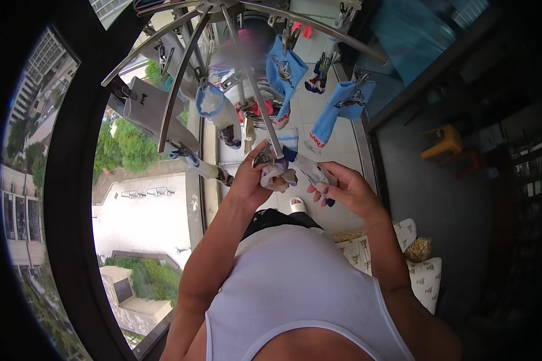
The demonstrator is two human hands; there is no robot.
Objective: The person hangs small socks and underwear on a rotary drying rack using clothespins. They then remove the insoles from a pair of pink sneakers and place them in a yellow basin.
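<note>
A metal drying rack (293,19) with curved arms and hanging clips spreads above my hands. My left hand (250,178) holds a bunched pale fabric piece (278,176), beside a metal clip (263,158) at the end of a rack arm. My right hand (350,187) grips the lower part of a white sock (309,169) with dark blue bands, which reaches up to that arm's end. Light blue socks (285,67) hang by clips further off, one more (343,106) at the right. A blue-rimmed white sock (219,113) and a grey garment (151,106) hang at the left.
Window frames (67,180) run along the left, with trees and a paved yard far below. A glass door (415,40) stands at the upper right. An orange stool (442,143) is beyond the sill. Patterned white cushions (427,280) lie beside my right arm, over the tiled floor (343,216).
</note>
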